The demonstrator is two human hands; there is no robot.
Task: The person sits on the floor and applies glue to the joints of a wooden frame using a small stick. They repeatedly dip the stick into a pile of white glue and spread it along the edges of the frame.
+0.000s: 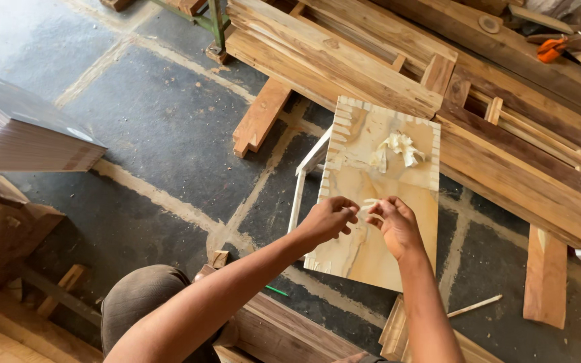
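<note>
A pale wooden board [361, 249] with finger-joint notches along its edges lies on a white stool frame [306, 171] in front of me. Both hands hover over its middle. My left hand [327, 218] and my right hand [395, 225] pinch a small pale strip [369, 203] between their fingertips. A crumpled wad of pale strips [398, 149] rests on the board's far end.
Long wooden planks and frames [506, 114] are piled at the back right. A stack of thin sheets [21, 131] sits at left. Loose wood pieces [545, 279] lie on the dark stone floor [163, 134]. My knee [139, 299] is below; an orange tool [549, 48] lies far right.
</note>
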